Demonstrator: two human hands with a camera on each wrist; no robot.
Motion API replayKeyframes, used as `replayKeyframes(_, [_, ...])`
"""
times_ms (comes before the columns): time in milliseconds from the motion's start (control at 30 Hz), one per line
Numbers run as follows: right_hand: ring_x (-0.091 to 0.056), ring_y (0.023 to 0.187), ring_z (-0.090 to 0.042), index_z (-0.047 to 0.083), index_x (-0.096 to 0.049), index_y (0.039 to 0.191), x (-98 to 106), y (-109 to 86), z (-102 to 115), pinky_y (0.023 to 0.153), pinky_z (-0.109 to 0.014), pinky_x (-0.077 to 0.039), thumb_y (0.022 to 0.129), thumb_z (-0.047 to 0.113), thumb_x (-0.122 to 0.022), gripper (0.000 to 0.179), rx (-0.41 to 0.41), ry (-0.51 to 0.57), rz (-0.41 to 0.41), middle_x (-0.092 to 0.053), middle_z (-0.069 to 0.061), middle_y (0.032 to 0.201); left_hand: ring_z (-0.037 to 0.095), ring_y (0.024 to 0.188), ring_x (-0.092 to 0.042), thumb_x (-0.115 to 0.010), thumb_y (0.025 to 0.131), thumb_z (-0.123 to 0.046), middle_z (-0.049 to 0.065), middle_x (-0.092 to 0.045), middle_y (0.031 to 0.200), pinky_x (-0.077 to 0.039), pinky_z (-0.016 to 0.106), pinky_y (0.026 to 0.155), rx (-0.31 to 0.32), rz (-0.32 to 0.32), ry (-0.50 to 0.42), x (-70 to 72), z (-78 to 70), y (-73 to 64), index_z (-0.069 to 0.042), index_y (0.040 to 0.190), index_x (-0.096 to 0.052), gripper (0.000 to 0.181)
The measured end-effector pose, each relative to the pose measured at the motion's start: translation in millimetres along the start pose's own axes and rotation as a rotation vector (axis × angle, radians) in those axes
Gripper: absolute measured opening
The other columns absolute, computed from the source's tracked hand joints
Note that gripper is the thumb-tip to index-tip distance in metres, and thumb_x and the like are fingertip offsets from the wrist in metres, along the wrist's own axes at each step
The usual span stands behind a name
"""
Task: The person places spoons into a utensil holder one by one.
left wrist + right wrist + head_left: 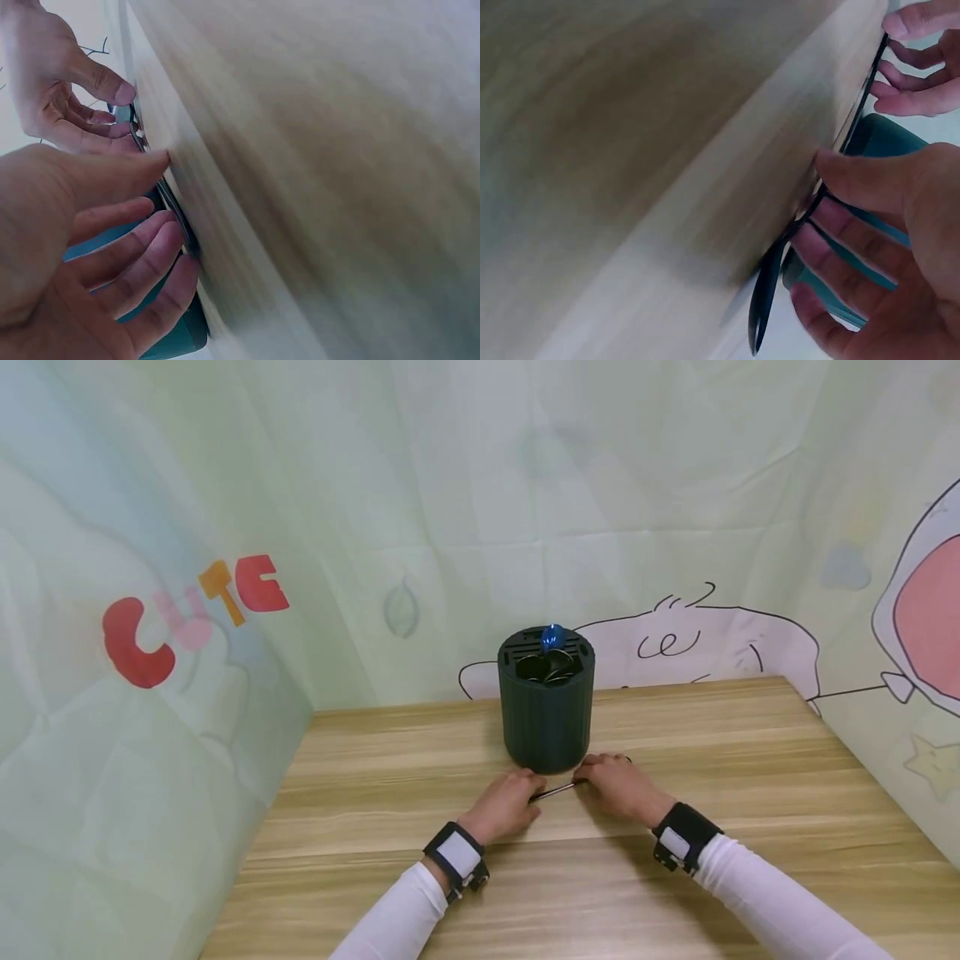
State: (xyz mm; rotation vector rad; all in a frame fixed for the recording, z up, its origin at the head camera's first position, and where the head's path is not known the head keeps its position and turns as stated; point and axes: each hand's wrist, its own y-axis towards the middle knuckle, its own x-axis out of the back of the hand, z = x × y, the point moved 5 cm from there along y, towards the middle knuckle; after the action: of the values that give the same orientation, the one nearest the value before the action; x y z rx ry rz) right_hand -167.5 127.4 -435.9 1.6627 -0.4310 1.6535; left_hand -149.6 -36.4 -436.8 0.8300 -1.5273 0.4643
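A dark spoon with a slim, shiny handle lies low over the table, spanning the gap between my two hands. My left hand pinches the handle toward its end, thumb on the near side and fingers behind. Closer to the bowl, my right hand grips the spoon between thumb and fingertips. The spoon's bowl sticks out past the right fingers in the right wrist view. Right behind both hands stands a dark green round utensil holder, upright, with a slotted top.
A blue spoon and several dark rounded utensils stand in the holder. The wood-grain table meets a printed cloth backdrop at the back and on both sides.
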Motion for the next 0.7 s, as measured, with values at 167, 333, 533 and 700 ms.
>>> replayKeyframes(167, [-0.057, 0.078, -0.017, 0.015, -0.068, 0.088, -3.2, -1.1, 4.8, 0.064, -0.037, -0.052, 0.077, -0.002, -0.066, 0.020, 0.018, 0.006, -0.016, -0.059, 0.001, 0.085, 0.012, 0.078, -0.052, -0.068, 0.080, -0.009, -0.003, -0.054, 0.081, -0.046, 0.028, 0.068, -0.032, -0.009, 0.006, -0.1, -5.6, -2.9, -0.013, 0.087, -0.064, 0.009])
replayKeyframes(333, [-0.056, 0.071, -0.014, 0.019, -0.065, 0.079, -3.9, -2.2, 8.2, 0.058, -0.035, -0.051, 0.075, -0.003, -0.066, 0.023, 0.040, -0.008, -0.031, -0.057, 0.004, 0.077, 0.010, 0.070, -0.048, -0.065, 0.079, -0.003, -0.005, -0.050, 0.073, -0.043, 0.024, 0.060, -0.026, 0.000, -0.026, 2.0, -8.9, -4.7, -0.014, 0.080, -0.063, 0.011])
replayKeyframes(533, [-0.054, 0.068, -0.011, 0.022, -0.064, 0.075, -4.3, -4.4, 12.7, 0.055, -0.032, -0.049, 0.071, 0.000, -0.070, 0.023, 0.056, 0.000, -0.017, -0.057, 0.008, 0.075, 0.008, 0.069, -0.048, -0.065, 0.080, -0.009, -0.006, -0.050, 0.075, -0.042, 0.023, 0.059, 0.002, 0.019, -0.085, -0.3, -8.9, -10.7, -0.014, 0.083, -0.062, 0.006])
replayKeyframes(700, [-0.051, 0.064, -0.012, 0.021, -0.058, 0.068, 0.6, -4.6, 15.8, 0.050, -0.032, -0.045, 0.068, -0.002, -0.068, 0.025, 0.054, -0.022, -0.048, -0.052, 0.007, 0.069, 0.007, 0.071, -0.051, -0.064, 0.081, -0.011, -0.008, -0.053, 0.077, -0.044, 0.022, 0.063, 0.010, 0.013, -0.108, 0.2, -8.7, -14.4, -0.015, 0.084, -0.063, 0.005])
